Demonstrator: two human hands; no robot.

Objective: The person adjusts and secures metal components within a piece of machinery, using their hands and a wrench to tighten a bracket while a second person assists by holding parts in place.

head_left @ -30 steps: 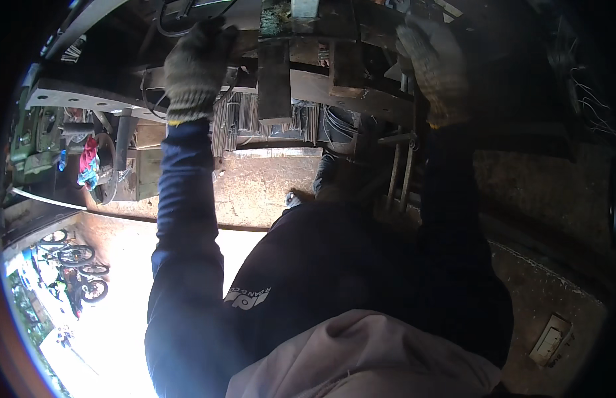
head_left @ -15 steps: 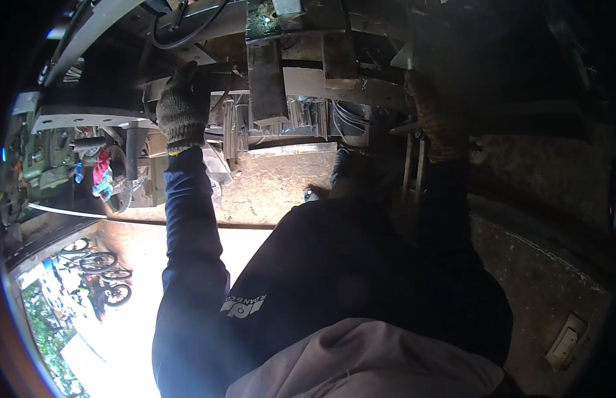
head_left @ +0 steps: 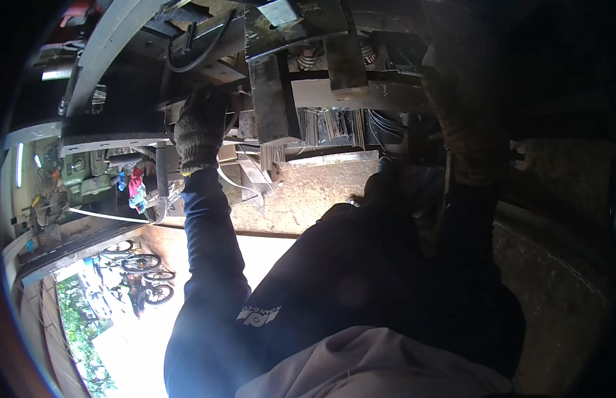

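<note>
My left hand [head_left: 200,132], in a grey knitted work glove, reaches forward with its fingers bent round the left part of a long flat metal bar [head_left: 387,95]. Shadow darkens those fingertips. On the right, my right hand [head_left: 466,129], also gloved, lies at the bar's right part in deep shadow; its fingers hardly show. Between the hands, a dark steel block [head_left: 273,99] hangs down in front of the bar, with a shorter dark block [head_left: 346,66] to its right. Both join a dark plate [head_left: 314,28] above.
Below the bar stand bundles of thin metal strips [head_left: 331,126] and looped cables [head_left: 387,123]. A curved metal beam [head_left: 112,53] crosses the upper left, above a drilled metal plate [head_left: 109,140]. Red and blue cloth [head_left: 136,189] hangs lower left. Bicycles [head_left: 141,263] stand outside in bright light.
The view has shifted, so the blocks, strips and bicycles now appear farther right and lower. Both hands sit farther right in the picture. Two small striped shapes now show behind the blocks.
</note>
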